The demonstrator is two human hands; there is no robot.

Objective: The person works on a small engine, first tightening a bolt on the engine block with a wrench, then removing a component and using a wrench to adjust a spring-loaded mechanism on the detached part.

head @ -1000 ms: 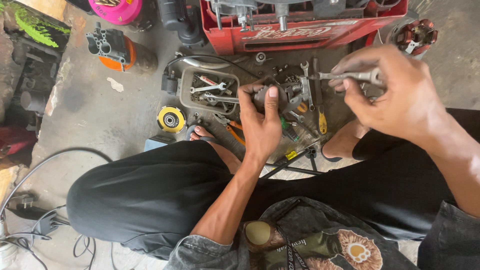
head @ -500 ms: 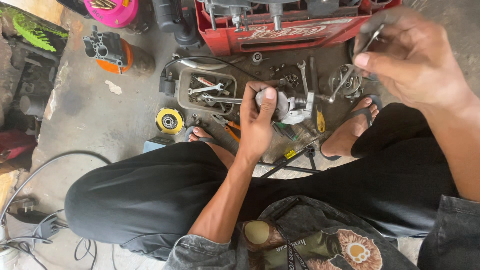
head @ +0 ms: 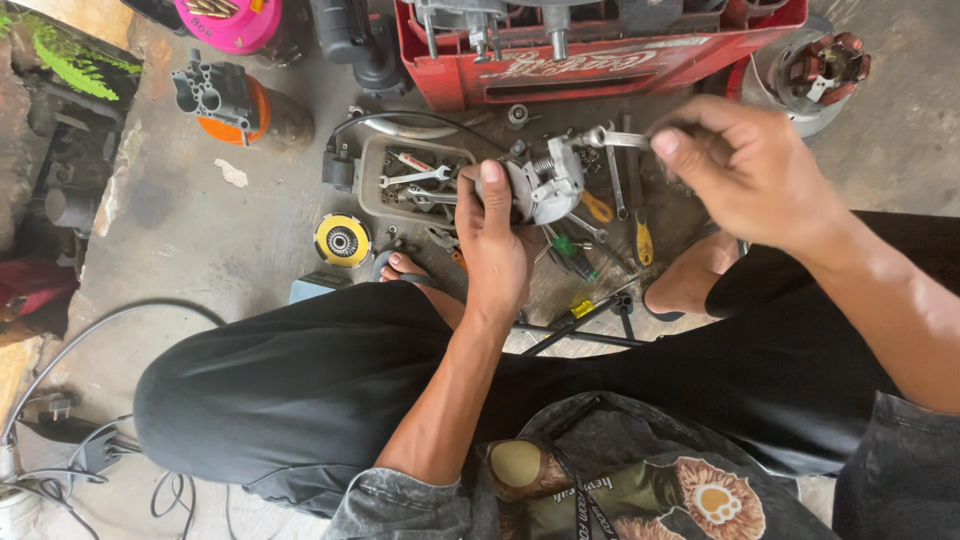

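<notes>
My left hand point(head: 495, 240) grips a round grey metal engine part point(head: 547, 187) with a spring on top, held above the floor in front of my knees. My right hand point(head: 745, 170) holds a silver ring spanner point(head: 612, 138) by its handle, with the spanner's ring end resting on the top of the metal part. Below both hands, several screwdrivers and spanners point(head: 590, 235) lie scattered on the concrete floor. I am squatting, with my sandalled feet point(head: 690, 285) beside the tools.
A grey tray of spanners point(head: 385, 150) sits left of the part, a yellow grinding disc point(head: 342, 240) beside it. A red plastic crate point(head: 600, 65) stands behind, an orange-grey engine piece point(head: 225, 100) far left, a stator coil point(head: 825, 65) at top right, cables at bottom left.
My right hand came down from the upper right and brought the spanner onto the metal part. The left hand kept hold of the part and lifted it slightly.
</notes>
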